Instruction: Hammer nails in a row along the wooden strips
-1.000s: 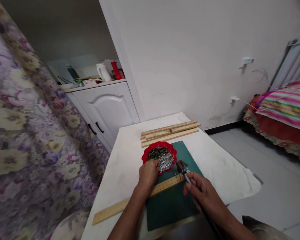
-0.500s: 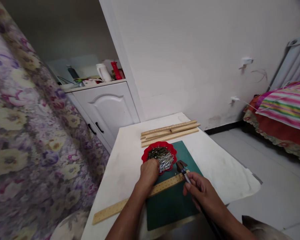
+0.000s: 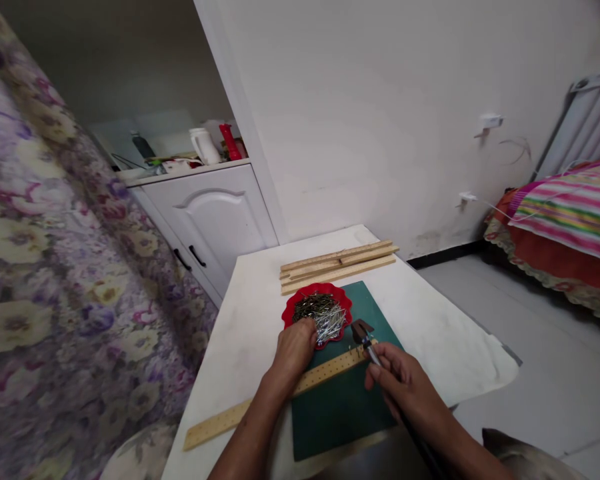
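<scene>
My left hand (image 3: 296, 345) rests at the near left rim of a red scalloped bowl (image 3: 289, 308), its fingers curled closed by the nails (image 3: 330, 321) inside; what the fingertips pinch is hidden. Dark nails and silvery ones share the bowl. In my right hand (image 3: 400, 380) is a hammer (image 3: 363, 332), gripped by the handle with its head up. Below both hands lies a wooden strip (image 3: 325, 375) dotted with rows of small holes. A few nails stand in its right end, close to the hammer. The strip crosses a green mat (image 3: 340, 427).
Several wooden strips (image 3: 337, 267) lie at the back of the white table (image 3: 445, 340). A wall stands behind it, with a white cabinet (image 3: 215, 220) at the back left. A floral curtain (image 3: 55, 280) hangs at left, and a bed (image 3: 570, 220) is at right.
My left hand shifts slightly at the bowl's rim, its fingers still curled. The right hand keeps the hammer almost still. The whole view drifts a little.
</scene>
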Demonstrator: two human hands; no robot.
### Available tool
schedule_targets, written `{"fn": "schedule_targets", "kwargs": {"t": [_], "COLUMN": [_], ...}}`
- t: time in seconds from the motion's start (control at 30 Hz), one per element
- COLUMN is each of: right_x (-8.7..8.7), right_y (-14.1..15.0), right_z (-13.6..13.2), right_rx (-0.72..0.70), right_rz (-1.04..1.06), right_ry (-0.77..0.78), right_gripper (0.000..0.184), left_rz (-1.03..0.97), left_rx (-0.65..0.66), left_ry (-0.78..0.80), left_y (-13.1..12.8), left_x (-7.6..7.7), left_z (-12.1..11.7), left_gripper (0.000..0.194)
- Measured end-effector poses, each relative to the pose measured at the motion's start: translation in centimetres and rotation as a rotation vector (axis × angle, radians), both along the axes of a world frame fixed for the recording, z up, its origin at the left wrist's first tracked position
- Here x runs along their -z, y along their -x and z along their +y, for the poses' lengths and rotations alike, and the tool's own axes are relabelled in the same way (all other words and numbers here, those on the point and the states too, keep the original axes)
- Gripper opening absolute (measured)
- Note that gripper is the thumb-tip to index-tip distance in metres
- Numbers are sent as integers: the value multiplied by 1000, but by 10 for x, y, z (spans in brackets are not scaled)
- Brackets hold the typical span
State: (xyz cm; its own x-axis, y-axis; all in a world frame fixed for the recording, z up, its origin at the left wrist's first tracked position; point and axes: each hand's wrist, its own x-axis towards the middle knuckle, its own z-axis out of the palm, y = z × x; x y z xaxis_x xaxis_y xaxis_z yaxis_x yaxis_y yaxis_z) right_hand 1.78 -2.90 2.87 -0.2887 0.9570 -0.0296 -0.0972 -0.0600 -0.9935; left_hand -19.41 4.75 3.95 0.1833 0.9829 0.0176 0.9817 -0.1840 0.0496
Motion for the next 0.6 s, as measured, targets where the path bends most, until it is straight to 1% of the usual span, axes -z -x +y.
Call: {"fn": "schedule_targets", "kwargs": {"t": [0.17, 0.27, 0.33, 0.4, 0.47, 0.53, 0.6], "right_x": [1, 0, -1, -2, -2, -1, 0], "right_y": [-1, -1, 0, 1, 3, 5, 7], "right_z": [-1, -1, 0, 0, 1, 1, 2], "right_rx": [6, 11, 19, 23, 29, 59, 112], "right_rz": [14, 12, 7, 7, 19, 41, 76], "right_ry": [2, -5, -7, 0, 7, -3, -39], "right_gripper": [20, 21, 22, 23, 21, 18, 15], "left_rz": [-131, -251, -383, -569, -814, -1112, -1413], "left_rx": [2, -8, 3, 31, 23, -44, -121], "left_ry": [-60, -96, -149, -189, -147, -8, 142], "left_y": [7, 8, 6, 1, -9, -22, -37], "left_x": [10, 10, 8, 5, 3, 2, 3], "left_z": [-3, -6, -10, -17, -25, -34, -43], "left_gripper": [14, 15, 16, 17, 17, 16, 19]}}
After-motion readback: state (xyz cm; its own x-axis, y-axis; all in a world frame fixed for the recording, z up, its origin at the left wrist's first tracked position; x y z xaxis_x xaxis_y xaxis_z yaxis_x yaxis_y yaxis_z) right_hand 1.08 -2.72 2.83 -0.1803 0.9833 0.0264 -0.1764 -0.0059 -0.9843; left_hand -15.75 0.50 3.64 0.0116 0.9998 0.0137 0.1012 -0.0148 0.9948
